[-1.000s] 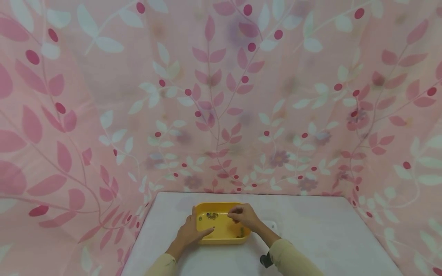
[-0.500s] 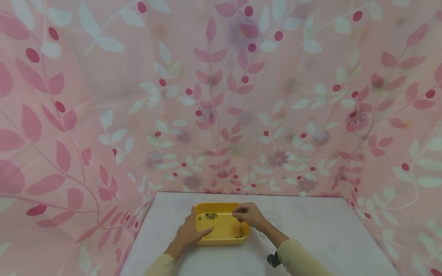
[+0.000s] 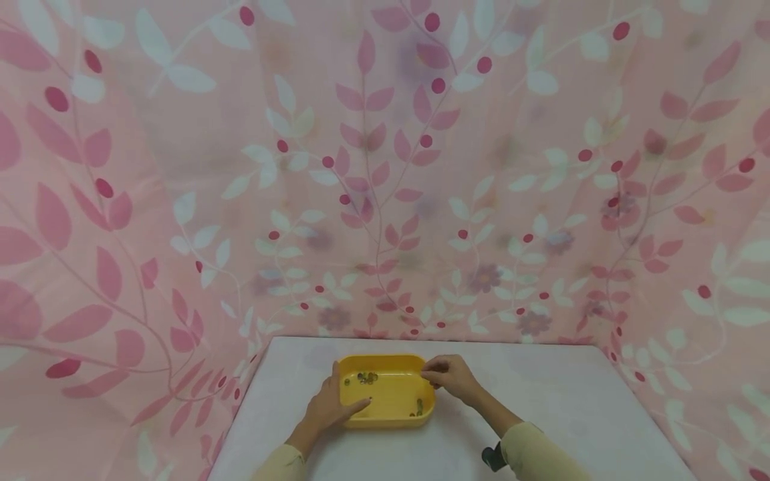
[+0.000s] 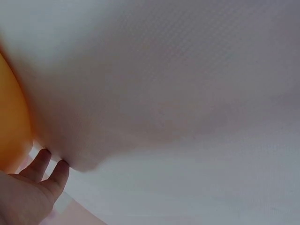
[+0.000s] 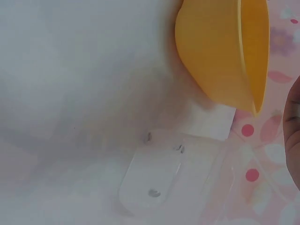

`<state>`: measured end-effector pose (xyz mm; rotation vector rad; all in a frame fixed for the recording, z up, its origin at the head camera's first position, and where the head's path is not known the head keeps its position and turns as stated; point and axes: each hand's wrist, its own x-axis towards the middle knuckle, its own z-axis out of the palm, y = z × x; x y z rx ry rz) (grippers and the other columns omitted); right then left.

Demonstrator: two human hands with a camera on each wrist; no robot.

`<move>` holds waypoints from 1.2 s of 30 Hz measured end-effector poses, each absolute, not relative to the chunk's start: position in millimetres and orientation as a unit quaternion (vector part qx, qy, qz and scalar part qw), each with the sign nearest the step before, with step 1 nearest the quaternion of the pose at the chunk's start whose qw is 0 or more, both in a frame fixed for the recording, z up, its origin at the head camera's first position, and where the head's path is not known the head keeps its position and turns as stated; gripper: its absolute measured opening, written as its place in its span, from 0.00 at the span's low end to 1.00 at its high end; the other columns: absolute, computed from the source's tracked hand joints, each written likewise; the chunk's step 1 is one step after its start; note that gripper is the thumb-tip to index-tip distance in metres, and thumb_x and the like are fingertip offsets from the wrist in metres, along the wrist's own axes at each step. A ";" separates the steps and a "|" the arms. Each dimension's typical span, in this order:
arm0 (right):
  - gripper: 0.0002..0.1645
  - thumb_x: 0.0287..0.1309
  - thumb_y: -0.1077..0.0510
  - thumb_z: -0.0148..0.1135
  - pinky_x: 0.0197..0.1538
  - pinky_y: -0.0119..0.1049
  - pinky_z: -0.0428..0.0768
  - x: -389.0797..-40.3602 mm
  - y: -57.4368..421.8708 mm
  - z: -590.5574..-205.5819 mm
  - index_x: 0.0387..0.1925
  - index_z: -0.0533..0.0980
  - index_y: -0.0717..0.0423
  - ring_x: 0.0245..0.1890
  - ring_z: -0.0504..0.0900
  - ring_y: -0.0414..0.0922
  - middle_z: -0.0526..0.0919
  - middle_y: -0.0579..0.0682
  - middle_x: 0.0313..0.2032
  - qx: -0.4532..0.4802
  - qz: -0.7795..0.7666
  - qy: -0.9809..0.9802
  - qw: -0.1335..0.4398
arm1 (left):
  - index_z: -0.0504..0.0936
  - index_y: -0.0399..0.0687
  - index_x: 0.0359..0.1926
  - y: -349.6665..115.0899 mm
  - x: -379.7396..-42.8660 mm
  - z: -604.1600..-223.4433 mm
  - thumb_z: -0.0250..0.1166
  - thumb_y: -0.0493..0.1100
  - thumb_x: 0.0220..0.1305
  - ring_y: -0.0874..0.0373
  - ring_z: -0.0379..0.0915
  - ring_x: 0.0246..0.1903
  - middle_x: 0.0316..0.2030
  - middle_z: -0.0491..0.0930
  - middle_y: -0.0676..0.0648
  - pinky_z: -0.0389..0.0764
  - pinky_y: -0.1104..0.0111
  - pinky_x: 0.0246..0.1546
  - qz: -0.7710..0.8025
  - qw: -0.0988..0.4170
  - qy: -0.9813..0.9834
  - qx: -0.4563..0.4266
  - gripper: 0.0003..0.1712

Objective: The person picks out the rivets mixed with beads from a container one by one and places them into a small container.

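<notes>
A yellow tray [image 3: 388,423] sits on the white table. Small greenish and clear beads [image 3: 367,378] cluster at its far left, and several more beads [image 3: 420,406] lie near its right end. My left hand [image 3: 327,405] holds the tray's left end, thumb over the near rim and fingers along the outer side. In the left wrist view, two fingertips [image 4: 58,176] show beside the tray wall. My right hand [image 3: 460,382] is at the tray's right rim, thumb and index finger brought together; I cannot tell what, if anything, is pinched there.
A clear plastic case [image 5: 152,176] with small dark metal-looking bits lies beside the tray, in the right wrist view. A black wrist device [image 3: 493,457] is at the right sleeve. A pink leaf-patterned curtain [image 3: 385,200] surrounds the table [image 3: 559,394].
My right hand has moved steadily to the right, from over the tray to its right rim, fingertips still together. My left hand has stayed on the tray's left end.
</notes>
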<state>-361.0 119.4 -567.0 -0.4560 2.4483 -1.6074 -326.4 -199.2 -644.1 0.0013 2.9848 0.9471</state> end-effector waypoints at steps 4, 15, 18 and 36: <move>0.10 0.61 0.60 0.67 0.36 0.38 0.86 -361.0 129.7 -568.1 0.41 0.84 0.63 0.30 0.83 0.51 0.86 0.63 0.36 -0.145 -0.543 0.823 0.078 | 0.39 0.40 0.78 -198.7 -326.7 -646.3 0.66 0.78 0.46 0.31 0.74 0.55 0.66 0.65 0.28 0.76 0.40 0.52 0.305 0.003 0.952 0.002 0.75; 0.13 0.60 0.52 0.69 0.37 0.34 0.85 -356.6 149.9 -564.6 0.40 0.84 0.58 0.32 0.84 0.52 0.85 0.55 0.32 -0.103 -0.524 0.843 0.067 | 0.39 0.40 0.78 -197.0 -327.1 -641.5 0.67 0.77 0.47 0.32 0.72 0.58 0.67 0.64 0.28 0.73 0.39 0.55 0.315 0.013 0.949 -0.007 0.75; 0.13 0.59 0.49 0.69 0.38 0.34 0.85 -356.6 155.8 -565.1 0.39 0.84 0.54 0.33 0.84 0.52 0.85 0.52 0.32 -0.096 -0.521 0.846 0.065 | 0.39 0.40 0.78 -197.3 -326.3 -639.5 0.67 0.77 0.47 0.32 0.71 0.59 0.68 0.64 0.28 0.72 0.39 0.57 0.315 0.017 0.949 -0.011 0.75; 0.10 0.61 0.58 0.67 0.36 0.34 0.86 -351.2 186.6 -570.4 0.41 0.84 0.60 0.31 0.84 0.48 0.86 0.57 0.34 -0.066 -0.528 0.846 0.041 | 0.37 0.42 0.79 -199.1 -324.1 -640.7 0.67 0.78 0.46 0.32 0.71 0.59 0.68 0.63 0.29 0.71 0.39 0.58 0.321 0.026 0.947 -0.018 0.75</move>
